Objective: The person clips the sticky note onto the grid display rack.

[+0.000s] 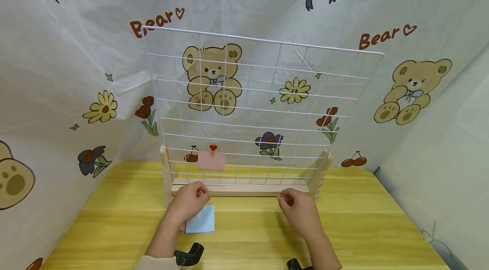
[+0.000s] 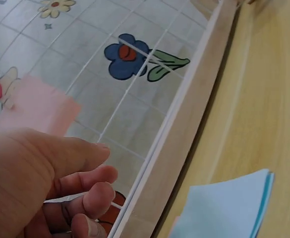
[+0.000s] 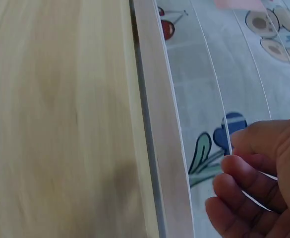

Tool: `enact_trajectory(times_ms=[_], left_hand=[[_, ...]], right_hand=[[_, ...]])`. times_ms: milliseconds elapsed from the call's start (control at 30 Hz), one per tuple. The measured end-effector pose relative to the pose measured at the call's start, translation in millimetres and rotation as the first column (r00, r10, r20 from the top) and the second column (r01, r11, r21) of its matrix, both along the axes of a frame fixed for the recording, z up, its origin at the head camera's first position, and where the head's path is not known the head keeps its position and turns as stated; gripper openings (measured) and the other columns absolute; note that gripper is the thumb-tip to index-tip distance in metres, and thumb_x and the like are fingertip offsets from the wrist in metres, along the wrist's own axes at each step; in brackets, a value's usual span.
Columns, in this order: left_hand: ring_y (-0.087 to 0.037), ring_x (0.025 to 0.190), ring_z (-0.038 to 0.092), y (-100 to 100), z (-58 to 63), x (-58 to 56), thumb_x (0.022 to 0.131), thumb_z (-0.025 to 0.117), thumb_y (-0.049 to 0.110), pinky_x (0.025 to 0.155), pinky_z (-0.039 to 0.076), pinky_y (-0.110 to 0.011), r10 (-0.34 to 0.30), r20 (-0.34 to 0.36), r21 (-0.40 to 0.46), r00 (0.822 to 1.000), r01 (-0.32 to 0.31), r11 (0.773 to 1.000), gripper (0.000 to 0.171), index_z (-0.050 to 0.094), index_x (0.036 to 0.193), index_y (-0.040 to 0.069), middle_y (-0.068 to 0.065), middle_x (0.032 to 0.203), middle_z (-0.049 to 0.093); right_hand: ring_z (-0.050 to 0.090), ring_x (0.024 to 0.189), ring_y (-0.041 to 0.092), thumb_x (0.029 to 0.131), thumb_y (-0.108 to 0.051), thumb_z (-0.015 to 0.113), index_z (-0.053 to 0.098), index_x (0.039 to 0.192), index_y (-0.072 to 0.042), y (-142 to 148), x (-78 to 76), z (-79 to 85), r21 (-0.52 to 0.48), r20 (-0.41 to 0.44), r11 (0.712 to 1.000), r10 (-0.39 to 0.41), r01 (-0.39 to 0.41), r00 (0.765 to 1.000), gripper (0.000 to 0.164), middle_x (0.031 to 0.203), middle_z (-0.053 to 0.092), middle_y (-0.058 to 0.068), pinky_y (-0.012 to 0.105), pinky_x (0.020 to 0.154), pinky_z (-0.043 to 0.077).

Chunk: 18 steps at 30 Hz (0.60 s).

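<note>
My left hand (image 1: 191, 200) hovers above the table, in front of the left part of a white wire grid panel (image 1: 248, 125) and over the edge of blue sticky notes (image 1: 200, 220). Its fingers are loosely curled with nothing visible between them. On the right, my other hand (image 1: 299, 210) is raised before the grid's wooden base, fingers also loosely bent; the right wrist view shows no object in them. A pink paper (image 1: 212, 161) hangs on the grid's lower left from a clip with a red heart (image 1: 213, 147). A little pink paper shows from under the blue notes.
Two notched wooden side supports (image 1: 167, 176) and a wooden bar (image 1: 244, 190) hold the grid, which leans back. Behind it hangs a white cloth (image 1: 259, 11) printed with bears and flowers. The yellow wood-grain table (image 1: 363, 219) spreads out beneath.
</note>
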State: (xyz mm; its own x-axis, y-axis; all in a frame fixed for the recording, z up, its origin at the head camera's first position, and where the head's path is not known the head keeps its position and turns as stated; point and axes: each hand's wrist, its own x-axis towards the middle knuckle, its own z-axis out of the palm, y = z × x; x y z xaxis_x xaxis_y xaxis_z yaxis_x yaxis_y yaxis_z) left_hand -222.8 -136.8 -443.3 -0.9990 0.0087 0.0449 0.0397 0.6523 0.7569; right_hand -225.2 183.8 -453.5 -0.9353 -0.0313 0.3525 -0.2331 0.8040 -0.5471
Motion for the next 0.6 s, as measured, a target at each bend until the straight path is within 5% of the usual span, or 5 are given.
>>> enact_trajectory(times_ms=[133, 333, 600], left_hand=[[-0.017, 0.071, 0.053, 1.0, -2.0, 2.2, 0.089, 0.077, 0.018, 0.061, 0.043, -0.031, -0.025, 0.013, -0.08, 1.0, 0.026, 0.996, 0.012, 0.067, 0.089, 0.012, -0.002, 0.08, 0.06], [-0.03, 0.093, 0.05, -1.2, -2.2, 7.5, 0.067, 0.096, 0.021, 0.072, 0.046, -0.04, -0.035, 0.1, -0.271, 0.994, 0.061, 0.961, 0.039, 0.066, 0.09, 0.012, -0.009, 0.096, 0.057], [-0.039, 0.104, 0.042, 0.7, 1.3, 11.4, 0.057, 0.101, 0.021, 0.081, 0.046, -0.05, -0.024, 0.156, -0.33, 0.988, 0.075, 0.941, 0.054, 0.063, 0.095, 0.012, -0.014, 0.103, 0.051]], right_hand=[[0.056, 0.068, 0.007, 0.089, -0.014, 0.077, 0.077, 0.095, -0.014, 14.6, -0.5, 1.3, 0.041, 0.074, 0.999, -0.033, 0.03, 0.997, 0.006, 0.075, 0.067, -0.005, 0.027, 0.063, 0.049], [0.058, 0.069, 0.01, 0.091, -0.017, 0.074, 0.076, 0.098, -0.014, 35.9, -2.6, 2.9, 0.04, 0.157, 0.995, -0.092, 0.087, 0.983, 0.008, 0.079, 0.069, -0.003, 0.028, 0.064, 0.048], [0.057, 0.07, 0.013, 0.091, -0.017, 0.073, 0.076, 0.1, -0.013, 55.0, -4.8, 3.7, 0.038, 0.185, 0.991, -0.131, 0.126, 0.974, 0.01, 0.081, 0.069, -0.001, 0.027, 0.062, 0.046]])
